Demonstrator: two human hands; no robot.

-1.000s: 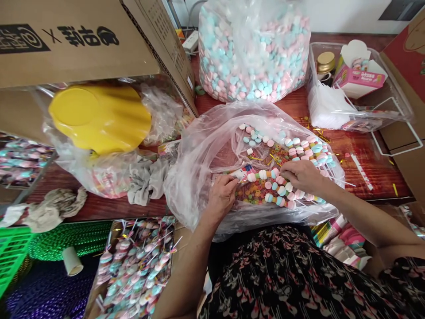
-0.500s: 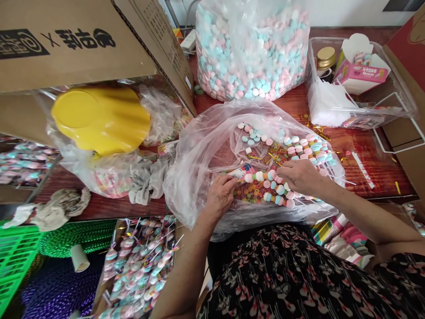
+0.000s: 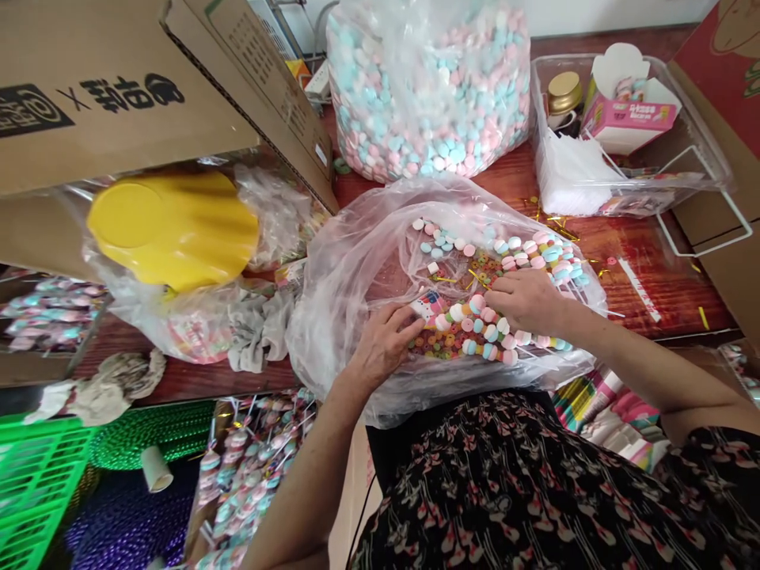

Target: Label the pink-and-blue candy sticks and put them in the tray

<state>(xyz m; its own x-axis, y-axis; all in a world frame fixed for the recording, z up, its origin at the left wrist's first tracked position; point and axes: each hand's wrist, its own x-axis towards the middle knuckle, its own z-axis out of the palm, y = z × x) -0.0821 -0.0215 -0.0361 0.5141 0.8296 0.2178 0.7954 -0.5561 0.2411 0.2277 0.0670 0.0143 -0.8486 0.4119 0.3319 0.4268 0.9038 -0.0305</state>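
Note:
My left hand (image 3: 385,342) has its thumb and fingertips closed at the edge of a small printed plastic wrapper (image 3: 428,304). Right beside it lies the tip of a marshmallow skewer (image 3: 457,313), strung with pink, white and pale blue marshmallows and gummy rings. At the skewer's other end, the fingers of my right hand (image 3: 528,301) are curled shut; its stick is hidden beneath them. Another marshmallow skewer (image 3: 490,351) is just in front, and more finished skewers (image 3: 561,257) lie behind the right hand. Loose gummy rings (image 3: 442,343) are spread under the hands on a clear plastic sheet (image 3: 350,261).
A big bag of marshmallows (image 3: 427,103) stands at the back. To its right is a clear tub (image 3: 665,194) with a jar and a pink box. Cardboard boxes (image 3: 119,47) and a yellow bowl (image 3: 172,226) stand left. Below the table edge sits a box of wrapped skewers (image 3: 261,467).
The view has shifted slightly. My left hand's fingers have spread forward a little along the wrapper, while my right hand stays at the skewer's far end.

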